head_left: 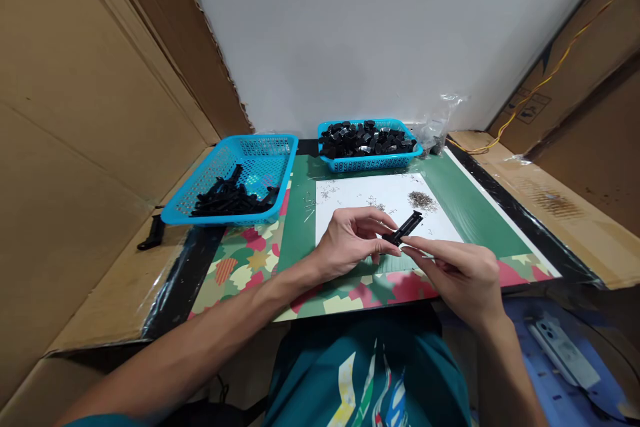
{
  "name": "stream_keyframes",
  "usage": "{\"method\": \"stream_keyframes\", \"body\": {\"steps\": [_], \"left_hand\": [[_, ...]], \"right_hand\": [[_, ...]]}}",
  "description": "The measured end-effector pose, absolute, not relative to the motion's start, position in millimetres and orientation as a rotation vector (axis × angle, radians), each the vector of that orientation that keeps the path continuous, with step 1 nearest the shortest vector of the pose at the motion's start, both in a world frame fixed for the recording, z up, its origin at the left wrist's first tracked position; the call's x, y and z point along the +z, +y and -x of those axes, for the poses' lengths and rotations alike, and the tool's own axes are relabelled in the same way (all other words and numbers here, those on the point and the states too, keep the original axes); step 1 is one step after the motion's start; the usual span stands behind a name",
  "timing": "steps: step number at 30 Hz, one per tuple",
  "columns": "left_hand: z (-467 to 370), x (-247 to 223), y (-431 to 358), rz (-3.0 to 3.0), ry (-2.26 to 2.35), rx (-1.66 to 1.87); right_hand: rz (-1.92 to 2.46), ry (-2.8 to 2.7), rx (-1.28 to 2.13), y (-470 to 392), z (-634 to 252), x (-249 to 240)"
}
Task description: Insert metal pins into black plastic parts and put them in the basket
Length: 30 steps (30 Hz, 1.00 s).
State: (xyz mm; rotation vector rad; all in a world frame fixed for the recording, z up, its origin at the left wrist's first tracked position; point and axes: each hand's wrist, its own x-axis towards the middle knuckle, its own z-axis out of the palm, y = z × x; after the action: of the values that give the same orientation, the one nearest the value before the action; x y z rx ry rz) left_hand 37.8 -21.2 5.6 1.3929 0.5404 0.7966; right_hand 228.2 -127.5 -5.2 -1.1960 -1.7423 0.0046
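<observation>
My left hand [353,240] grips a long black plastic part [411,223] between thumb and fingers, above the front of the work mat. The part is tilted, with its far end pointing up and to the right. My right hand [457,270] is closed in a pinch, its fingertips at the near end of the same part. A thin pale sliver shows between the right fingers; its kind is too small to tell. Just beyond the hands, a white sheet [345,203] carries a heap of tiny metal pieces [421,200] and several scattered ones.
At the left, a blue basket [227,219] holds long black parts; a loose black part [151,233] lies beside it. Another blue basket [370,163] at the back is full of small black pieces, with a clear plastic bag [435,130] alongside. Cardboard walls flank the table. A phone [563,350] lies lower right.
</observation>
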Motion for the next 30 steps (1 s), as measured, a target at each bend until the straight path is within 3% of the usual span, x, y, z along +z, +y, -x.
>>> {"method": "stream_keyframes", "body": {"steps": [12,21,26,30], "left_hand": [[-35,7,-19,-1.374,0.487,0.620],[-28,-5,-16,-2.373,0.490,0.934],[-30,-12,-19,-2.500,0.580,0.924],[-32,-17,-19,-2.572,0.688,0.810]], "right_hand": [[1.257,-1.639,0.077,-127,-231,2],[1.338,-1.708,0.141,-120,-246,-12],[1.442,-1.698,0.344,-123,-250,0],[1.384,-1.724,0.274,-120,-248,13]]}}
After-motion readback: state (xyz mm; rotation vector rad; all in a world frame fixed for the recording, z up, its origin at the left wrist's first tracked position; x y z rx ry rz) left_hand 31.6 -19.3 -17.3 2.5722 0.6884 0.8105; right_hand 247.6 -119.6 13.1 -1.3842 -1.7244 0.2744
